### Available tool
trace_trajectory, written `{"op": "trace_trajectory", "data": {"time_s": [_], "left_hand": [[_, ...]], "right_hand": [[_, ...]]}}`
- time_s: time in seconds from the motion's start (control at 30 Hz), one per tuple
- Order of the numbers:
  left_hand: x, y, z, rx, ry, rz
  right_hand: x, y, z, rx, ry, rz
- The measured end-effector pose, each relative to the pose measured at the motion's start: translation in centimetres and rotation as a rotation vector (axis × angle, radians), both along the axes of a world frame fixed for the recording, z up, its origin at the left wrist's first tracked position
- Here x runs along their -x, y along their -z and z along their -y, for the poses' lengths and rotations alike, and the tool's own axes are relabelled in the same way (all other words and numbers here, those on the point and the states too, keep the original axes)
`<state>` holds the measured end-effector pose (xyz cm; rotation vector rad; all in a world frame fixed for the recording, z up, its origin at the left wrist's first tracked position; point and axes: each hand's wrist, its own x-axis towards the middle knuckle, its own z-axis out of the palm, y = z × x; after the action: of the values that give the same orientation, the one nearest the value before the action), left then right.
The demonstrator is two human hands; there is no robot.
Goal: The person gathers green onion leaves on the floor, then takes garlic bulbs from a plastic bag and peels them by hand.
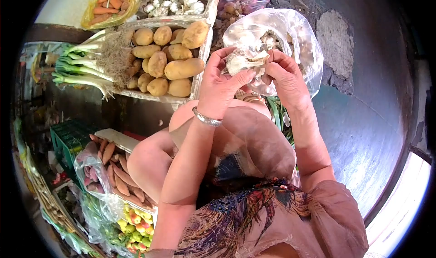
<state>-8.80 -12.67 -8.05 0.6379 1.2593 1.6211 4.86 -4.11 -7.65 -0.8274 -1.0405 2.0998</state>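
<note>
Here we are: one white, papery garlic bulb with a pale dry stalk [239, 63], up between my two hands, out in front of my knees and right over the clear plastic bag [311, 60]. My left hand [217, 82] has the round end, fingers curled behind it and thumb laid along the near side, parted just about the bulb's width: a cradle, I'd say, to stop it rolling. Over to my right hand [286, 78], and that's a much tighter affair, thumb and fingers bunched in a pinch at the stalk end. A narrow stalk suits fingertips, not a palm. Quite how much papery skin they've got, I cannot tell; my own fingers hide it.

And why over the bag? Its mouth gapes upward with more garlic inside, so loose flakes would likely drop there rather than on the floor.

Left of me, the pale shallow box [198, 78] sits near my knee, its brown-yellow oval potatoes [156, 63] heaped within the walls, which presumably stop them rolling away. Beside them, long green-and-white leeks with shaggy roots [84, 69] lie side by side, roots toward the potatoes, leaves overhanging the edge, probably because they're too long to fit.
</note>
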Motion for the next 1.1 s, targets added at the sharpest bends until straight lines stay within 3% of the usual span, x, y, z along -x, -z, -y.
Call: {"op": "trace_trajectory", "data": {"time_s": [0.2, 0.3, 0.4, 0.57, 0.7, 0.77, 0.83, 0.9, 0.93, 1.1], "left_hand": [[1.3, -0.1, 0.3, 0.05, 0.076, 0.241], [1.5, -0.2, 0.3, 0.052, 0.099, 0.295], [1.8, 0.1, 0.3, 0.038, 0.115, 0.381], [2.2, 0.1, 0.4, 0.005, 0.114, 0.426], [2.9, 0.4, 0.8, -0.072, 0.174, 0.513], [2.6, -0.1, 0.7, -0.05, 0.129, 0.516], [2.5, -0.5, 0.7, -0.026, 0.085, 0.523], [2.5, -0.8, 0.7, -0.098, 0.092, 0.542], [2.6, -0.6, 0.7, -0.099, 0.091, 0.541], [2.8, 0.1, 0.7, -0.114, 0.133, 0.416]], "right_hand": [[0.4, 0.4, 0.0, 0.134, 0.052, -0.059], [-0.2, 1.1, -0.6, 0.193, 0.001, -0.071], [-0.9, 2.6, -1.2, 0.28, -0.128, -0.253], [0.2, 0.3, -0.2, 0.399, 0.06, -0.219], [0.2, 3.1, -0.8, 0.454, 0.055, -0.249], [0.2, 4.7, -0.7, 0.114, 0.001, 0.051], [0.4, 7.0, -0.7, 0.048, -0.017, 0.089], [0.9, 8.2, -0.5, -0.359, -0.016, 0.53], [0.4, 7.9, -0.6, -0.597, -0.158, 0.746], [0.5, 4.6, 0.2, -0.359, -0.138, 0.491]]}}
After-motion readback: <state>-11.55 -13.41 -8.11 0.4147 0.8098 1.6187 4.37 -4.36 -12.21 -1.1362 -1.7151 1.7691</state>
